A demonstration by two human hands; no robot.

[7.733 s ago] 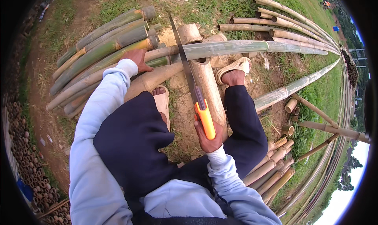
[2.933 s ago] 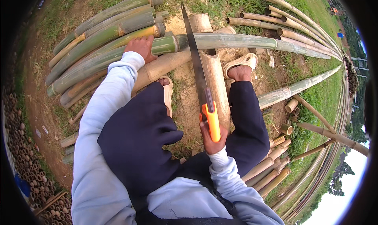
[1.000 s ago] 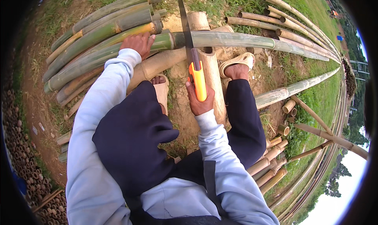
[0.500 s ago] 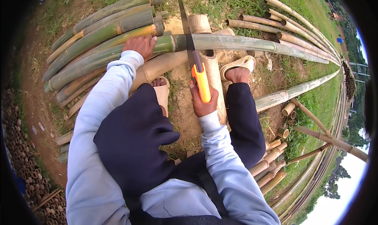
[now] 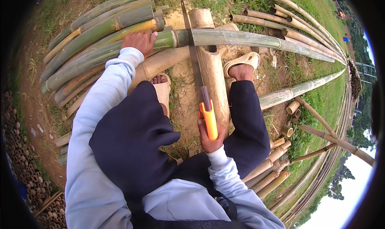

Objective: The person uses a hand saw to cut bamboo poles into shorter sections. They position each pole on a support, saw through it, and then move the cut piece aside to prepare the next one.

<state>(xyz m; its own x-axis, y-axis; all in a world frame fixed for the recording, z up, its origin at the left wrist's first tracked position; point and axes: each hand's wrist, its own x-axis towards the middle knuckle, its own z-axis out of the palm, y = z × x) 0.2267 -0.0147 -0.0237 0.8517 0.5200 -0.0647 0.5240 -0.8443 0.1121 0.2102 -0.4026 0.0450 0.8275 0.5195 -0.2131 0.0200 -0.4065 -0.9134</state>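
A long green bamboo pole (image 5: pixel 236 37) lies crosswise in front of me, its left part among several cut bamboo lengths. My left hand (image 5: pixel 138 43) is closed over this pole, left of a yellowish node ring. Near my right knee, my right hand (image 5: pixel 209 140) grips the orange handle of a hand saw (image 5: pixel 209 122). The saw's long thin blade points away from me and crosses the pole just right of that node. An upright-looking pale bamboo post (image 5: pixel 214 84) lies under the pole, its hollow end beside the blade.
Cut green bamboo lengths (image 5: pixel 120 22) lie stacked at the far left. Long poles (image 5: pixel 260 21) stretch away on the right, over grass. Short bamboo pieces (image 5: pixel 270 169) lie by my right leg. My sandalled feet flank sawdust-covered ground (image 5: pixel 182 96). Many tube ends (image 5: pixel 28 165) show at lower left.
My right hand has drawn the saw back toward me, so more of the blade lies on my side of the pole. My left hand stays on the pole.
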